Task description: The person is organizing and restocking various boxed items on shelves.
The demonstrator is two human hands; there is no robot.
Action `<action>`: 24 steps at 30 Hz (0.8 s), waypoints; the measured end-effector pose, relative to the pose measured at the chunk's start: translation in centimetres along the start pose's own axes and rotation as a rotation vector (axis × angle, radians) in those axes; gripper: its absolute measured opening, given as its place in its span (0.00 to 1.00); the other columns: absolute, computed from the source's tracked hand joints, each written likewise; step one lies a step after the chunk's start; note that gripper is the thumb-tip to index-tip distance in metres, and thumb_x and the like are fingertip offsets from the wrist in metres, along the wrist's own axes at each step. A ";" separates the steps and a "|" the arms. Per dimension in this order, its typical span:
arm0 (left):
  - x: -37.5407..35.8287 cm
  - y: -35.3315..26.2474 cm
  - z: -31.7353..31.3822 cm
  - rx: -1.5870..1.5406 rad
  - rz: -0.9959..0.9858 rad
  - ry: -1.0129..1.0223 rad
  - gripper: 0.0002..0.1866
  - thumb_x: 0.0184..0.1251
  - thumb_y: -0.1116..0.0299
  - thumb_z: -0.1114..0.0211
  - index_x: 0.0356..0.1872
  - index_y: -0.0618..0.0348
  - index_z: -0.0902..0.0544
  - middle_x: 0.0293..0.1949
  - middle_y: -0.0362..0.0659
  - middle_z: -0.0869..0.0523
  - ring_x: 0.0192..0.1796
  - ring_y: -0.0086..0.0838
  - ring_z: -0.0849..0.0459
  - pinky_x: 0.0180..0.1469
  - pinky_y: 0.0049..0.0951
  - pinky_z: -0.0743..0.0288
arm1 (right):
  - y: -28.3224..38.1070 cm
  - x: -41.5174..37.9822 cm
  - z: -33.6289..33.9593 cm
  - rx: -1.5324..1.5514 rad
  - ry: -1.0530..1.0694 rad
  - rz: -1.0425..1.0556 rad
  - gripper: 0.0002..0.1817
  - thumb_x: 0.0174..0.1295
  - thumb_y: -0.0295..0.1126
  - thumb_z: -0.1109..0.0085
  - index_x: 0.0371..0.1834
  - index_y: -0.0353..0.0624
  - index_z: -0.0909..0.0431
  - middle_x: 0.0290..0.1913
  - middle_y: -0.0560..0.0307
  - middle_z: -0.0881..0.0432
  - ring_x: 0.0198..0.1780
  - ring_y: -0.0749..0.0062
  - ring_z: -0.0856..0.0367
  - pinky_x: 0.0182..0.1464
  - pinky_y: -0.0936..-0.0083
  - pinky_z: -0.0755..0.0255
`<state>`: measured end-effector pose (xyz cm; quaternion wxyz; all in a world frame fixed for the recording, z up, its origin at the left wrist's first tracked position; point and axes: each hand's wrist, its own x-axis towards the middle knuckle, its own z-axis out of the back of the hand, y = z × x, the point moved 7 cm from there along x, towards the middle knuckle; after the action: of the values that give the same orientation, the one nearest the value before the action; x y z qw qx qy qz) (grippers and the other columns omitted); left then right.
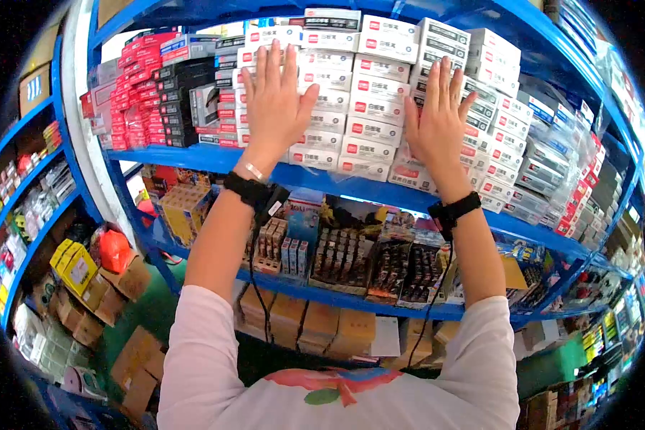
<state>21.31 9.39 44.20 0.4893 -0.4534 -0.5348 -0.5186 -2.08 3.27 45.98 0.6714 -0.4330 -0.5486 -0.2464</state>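
Note:
Both hands are raised to the stacked small boxes on the blue shelf. My left hand (pixel 274 107), fingers spread, lies flat against or just before a column of white boxes (pixel 326 100). To its right, my right hand (pixel 438 125) is also spread over another column, beside a stack of white boxes with red labels (pixel 374 107). Neither hand grips anything. Whether the palms touch the boxes cannot be made out. Each wrist wears a black strap with a cable.
Red boxes (pixel 135 97) and black boxes (pixel 177 107) fill the shelf's left part. The blue shelf edge (pixel 322 179) runs below the stacks. Lower down are pens in display boxes (pixel 340 254) and brown cartons (pixel 319 322). Another blue rack stands at the left.

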 end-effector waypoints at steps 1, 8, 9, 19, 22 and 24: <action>0.0 0.0 0.0 -0.001 -0.002 -0.005 0.37 0.74 0.46 0.51 0.75 0.62 0.41 0.76 0.56 0.45 0.78 0.53 0.50 0.74 0.63 0.59 | 0.8 0.3 0.4 0.050 -0.043 0.002 0.36 0.71 0.47 0.52 0.75 0.34 0.44 0.79 0.41 0.48 0.78 0.39 0.52 0.72 0.31 0.61; 0.0 0.3 -0.7 -0.007 0.022 -0.004 0.38 0.74 0.44 0.51 0.74 0.63 0.40 0.77 0.57 0.46 0.78 0.53 0.50 0.75 0.62 0.61 | 7.1 1.9 2.9 0.190 -0.003 0.070 0.29 0.67 0.42 0.45 0.71 0.48 0.34 0.79 0.45 0.47 0.78 0.35 0.54 0.72 0.29 0.61; -0.1 0.3 -0.5 -0.046 0.005 -0.009 0.38 0.73 0.47 0.49 0.75 0.62 0.43 0.78 0.56 0.48 0.79 0.53 0.52 0.76 0.61 0.62 | 7.5 1.8 2.8 0.220 0.005 0.081 0.28 0.65 0.41 0.44 0.70 0.50 0.33 0.79 0.46 0.47 0.78 0.34 0.54 0.72 0.30 0.60; -5.0 11.8 3.8 -0.156 0.272 -0.191 0.36 0.76 0.58 0.53 0.75 0.74 0.52 0.77 0.65 0.57 0.79 0.58 0.59 0.77 0.55 0.65 | 11.0 -2.1 4.5 0.560 0.134 0.131 0.31 0.61 0.36 0.40 0.70 0.47 0.32 0.79 0.41 0.49 0.78 0.30 0.57 0.72 0.30 0.61; -8.1 16.1 1.4 -0.177 0.388 -0.016 0.34 0.78 0.60 0.56 0.74 0.76 0.51 0.76 0.67 0.55 0.79 0.57 0.57 0.78 0.49 0.62 | 12.3 -4.3 7.4 0.677 0.203 0.187 0.31 0.60 0.37 0.38 0.69 0.48 0.30 0.78 0.39 0.47 0.78 0.28 0.59 0.72 0.28 0.64; -9.0 17.2 -0.1 -0.174 0.402 0.091 0.33 0.78 0.61 0.56 0.74 0.76 0.51 0.76 0.67 0.53 0.79 0.55 0.55 0.78 0.47 0.60 | 12.8 -5.3 8.0 0.726 0.224 0.215 0.31 0.59 0.37 0.37 0.68 0.49 0.28 0.78 0.38 0.46 0.78 0.28 0.59 0.72 0.28 0.66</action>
<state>39.39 10.34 37.17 0.5655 -0.5675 -0.3642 -0.4749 2.58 15.75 37.19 0.8585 -0.1929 -0.4751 -0.0103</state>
